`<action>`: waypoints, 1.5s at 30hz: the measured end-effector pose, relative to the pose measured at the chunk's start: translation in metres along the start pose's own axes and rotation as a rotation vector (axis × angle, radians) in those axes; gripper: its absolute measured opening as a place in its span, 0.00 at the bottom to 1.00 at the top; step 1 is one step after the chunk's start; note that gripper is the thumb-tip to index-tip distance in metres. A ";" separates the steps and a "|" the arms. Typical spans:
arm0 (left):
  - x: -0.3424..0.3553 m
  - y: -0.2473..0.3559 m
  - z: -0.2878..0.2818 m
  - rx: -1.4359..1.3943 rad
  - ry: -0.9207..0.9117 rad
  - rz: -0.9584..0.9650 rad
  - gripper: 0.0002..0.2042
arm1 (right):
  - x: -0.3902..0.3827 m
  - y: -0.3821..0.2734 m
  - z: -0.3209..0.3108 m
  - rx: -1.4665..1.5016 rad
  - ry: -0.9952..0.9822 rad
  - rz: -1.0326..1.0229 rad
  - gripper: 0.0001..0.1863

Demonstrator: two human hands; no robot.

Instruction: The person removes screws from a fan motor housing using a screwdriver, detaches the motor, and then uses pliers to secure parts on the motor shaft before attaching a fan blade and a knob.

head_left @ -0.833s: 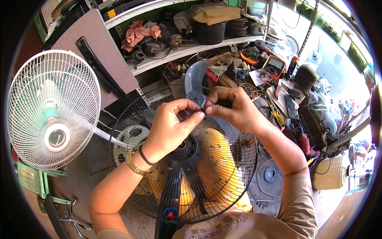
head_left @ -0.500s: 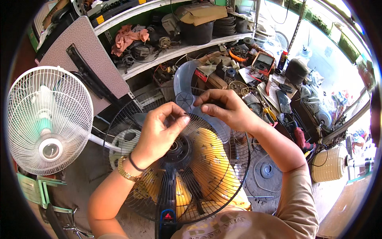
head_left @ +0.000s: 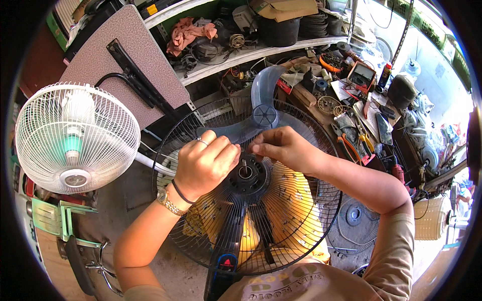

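Cluttered workshop, grey floor [head_left: 118, 200] seen at left, loaded metal shelf [head_left: 271, 52] run along the back. Speckled board [head_left: 145, 55] is propped near the shelf's left end; white fan [head_left: 78, 138] is stood at left, apart from the work. Black wire fan guard [head_left: 242, 201] is laid open-side up in front of the body, yellow patterned cloth [head_left: 296, 205] seen through its wires. Translucent grey-blue blade [head_left: 264, 116] is placed off the shaft, at the guard's far side, one lobe extended past the rim; exact contact cannot be told. Left hand [head_left: 207, 165] is held left of the guard's centre, fingers curled well in; whether anything is gripped cannot be told. Right hand [head_left: 285, 149] is held just beside it, thumb and forefinger brought nearly together; anything pinched is too small to tell. Metal shaft [head_left: 245, 168] is left exposed at the guard's centre, near both hands. Step in hand is judged to be fine fingertip work over the shaft, blade unmounted. Next move is judged to call for a light, precise pinch, with the shaft kept in sight and small parts not dropped through the wires
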State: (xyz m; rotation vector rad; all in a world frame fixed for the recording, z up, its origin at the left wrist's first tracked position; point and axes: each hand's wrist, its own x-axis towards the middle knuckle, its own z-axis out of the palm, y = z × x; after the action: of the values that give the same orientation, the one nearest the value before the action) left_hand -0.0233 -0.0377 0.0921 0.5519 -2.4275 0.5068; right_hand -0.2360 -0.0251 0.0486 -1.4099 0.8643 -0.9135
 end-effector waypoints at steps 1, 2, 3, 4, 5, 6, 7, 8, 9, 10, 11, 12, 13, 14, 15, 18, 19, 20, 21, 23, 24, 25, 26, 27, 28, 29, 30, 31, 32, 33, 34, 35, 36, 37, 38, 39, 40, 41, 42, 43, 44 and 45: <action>0.000 0.000 -0.001 0.020 0.009 0.000 0.08 | 0.003 -0.003 0.003 0.023 0.002 0.046 0.12; 0.001 0.001 -0.002 0.056 0.005 0.020 0.07 | 0.004 -0.008 0.005 0.047 0.004 0.091 0.11; 0.001 0.001 -0.002 0.091 0.002 0.036 0.07 | 0.005 -0.012 0.007 0.067 0.005 0.141 0.11; 0.000 0.002 -0.002 0.126 -0.001 0.051 0.07 | 0.007 -0.010 0.008 0.085 0.017 0.151 0.11; -0.001 0.001 -0.002 0.131 -0.008 0.049 0.06 | 0.009 -0.007 0.008 0.103 0.029 0.160 0.10; -0.002 0.001 -0.002 0.138 -0.014 0.047 0.05 | 0.011 -0.006 0.009 0.121 0.040 0.168 0.10; -0.003 0.000 -0.003 0.144 -0.021 0.046 0.05 | 0.012 -0.006 0.009 0.085 0.038 0.143 0.10; -0.003 0.000 -0.004 0.072 -0.027 -0.040 0.05 | 0.014 -0.006 0.010 0.048 0.035 0.118 0.10; 0.000 0.000 -0.003 -0.008 -0.026 -0.120 0.04 | 0.015 -0.006 0.007 0.009 0.043 0.094 0.10; 0.001 0.000 -0.001 -0.090 -0.026 -0.199 0.04 | 0.017 -0.004 0.000 -0.130 0.040 0.055 0.11; 0.000 -0.001 0.001 -0.196 -0.066 -0.316 0.05 | 0.021 0.000 -0.009 -0.269 0.036 0.016 0.11; -0.003 -0.003 0.000 -0.292 -0.113 -0.437 0.06 | 0.025 0.004 -0.014 -0.401 0.023 -0.028 0.12; -0.006 -0.006 0.000 -0.388 -0.159 -0.558 0.06 | 0.027 0.006 -0.018 -0.435 -0.025 0.043 0.12; -0.011 -0.011 0.001 -0.453 -0.284 -0.633 0.07 | 0.029 0.009 -0.021 -0.469 -0.072 0.115 0.13; -0.016 -0.013 0.004 -0.588 -0.344 -0.717 0.07 | 0.031 0.012 -0.022 -0.505 -0.116 0.187 0.14; -0.034 -0.020 0.025 -1.032 -0.457 -0.867 0.07 | 0.035 0.023 -0.014 -0.460 -0.209 0.283 0.11; -0.042 -0.022 0.029 -1.097 -0.523 -0.946 0.08 | 0.037 0.023 -0.009 -0.449 -0.242 0.332 0.11; -0.049 -0.023 0.034 -1.161 -0.590 -1.025 0.08 | 0.039 0.022 -0.007 -0.433 -0.261 0.349 0.12; -0.048 -0.022 0.036 -1.228 -0.656 -1.098 0.08 | 0.040 0.018 -0.006 -0.419 -0.276 0.367 0.12; -0.046 -0.020 0.039 -1.274 -0.684 -1.119 0.09 | 0.041 0.018 -0.006 -0.410 -0.302 0.374 0.12; -0.047 -0.019 0.042 -1.299 -0.689 -1.131 0.09 | 0.042 0.020 -0.005 -0.414 -0.314 0.364 0.12; -0.046 -0.019 0.044 -1.324 -0.694 -1.142 0.09 | 0.043 0.022 -0.005 -0.418 -0.327 0.353 0.13; -0.046 -0.019 0.045 -1.328 -0.717 -1.152 0.09 | 0.044 0.023 -0.006 -0.409 -0.335 0.375 0.13; -0.042 -0.018 0.044 -1.334 -0.742 -1.159 0.09 | 0.044 0.021 -0.006 -0.401 -0.340 0.399 0.13; -0.039 -0.018 0.043 -1.340 -0.766 -1.166 0.09 | 0.044 0.020 -0.006 -0.392 -0.346 0.423 0.13; -0.037 -0.019 0.044 -1.337 -0.788 -1.164 0.09 | 0.044 0.018 -0.006 -0.388 -0.345 0.429 0.13; -0.036 -0.020 0.045 -1.333 -0.808 -1.161 0.09 | 0.043 0.016 -0.005 -0.385 -0.343 0.434 0.13; -0.036 -0.021 0.046 -1.329 -0.828 -1.159 0.09 | 0.043 0.015 -0.004 -0.382 -0.342 0.438 0.13; -0.035 -0.021 0.047 -1.316 -0.836 -1.157 0.09 | 0.044 0.016 -0.004 -0.377 -0.346 0.449 0.13; -0.034 -0.021 0.048 -1.303 -0.844 -1.157 0.09 | 0.044 0.018 -0.005 -0.371 -0.351 0.459 0.13; -0.033 -0.021 0.049 -1.289 -0.852 -1.158 0.10 | 0.045 0.020 -0.005 -0.365 -0.357 0.469 0.12; -0.031 -0.022 0.048 -1.267 -0.882 -1.159 0.09 | 0.045 0.021 -0.005 -0.360 -0.357 0.469 0.12; -0.028 -0.022 0.048 -1.246 -0.911 -1.157 0.09 | 0.044 0.022 -0.005 -0.357 -0.355 0.470 0.12; -0.027 -0.023 0.048 -1.225 -0.939 -1.155 0.09 | 0.044 0.022 -0.005 -0.354 -0.353 0.471 0.12; -0.026 -0.023 0.048 -1.227 -0.944 -1.148 0.09 | 0.044 0.024 -0.006 -0.337 -0.357 0.457 0.12; -0.027 -0.024 0.049 -1.229 -0.952 -1.143 0.09 | 0.044 0.028 -0.006 -0.317 -0.360 0.442 0.12; -0.027 -0.025 0.049 -1.231 -0.960 -1.137 0.09 | 0.044 0.030 -0.006 -0.298 -0.363 0.428 0.12; -0.027 -0.025 0.049 -1.222 -0.969 -1.139 0.09 | 0.044 0.033 -0.008 -0.273 -0.368 0.459 0.12; -0.026 -0.025 0.049 -1.212 -0.978 -1.140 0.09 | 0.045 0.033 -0.008 -0.249 -0.372 0.490 0.12; -0.025 -0.025 0.049 -1.203 -0.987 -1.141 0.09 | 0.045 0.033 -0.009 -0.225 -0.376 0.520 0.12; -0.024 -0.025 0.048 -1.207 -0.999 -1.146 0.09 | 0.044 0.034 -0.009 -0.215 -0.380 0.523 0.12; -0.023 -0.025 0.047 -1.209 -1.009 -1.155 0.09 | 0.045 0.034 -0.009 -0.207 -0.386 0.524 0.12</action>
State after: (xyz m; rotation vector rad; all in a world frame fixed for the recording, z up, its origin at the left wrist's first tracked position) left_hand -0.0154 -0.0749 0.0485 1.5745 -2.0242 -1.9003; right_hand -0.2255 -0.0707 0.0163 -1.3752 0.9800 -0.1501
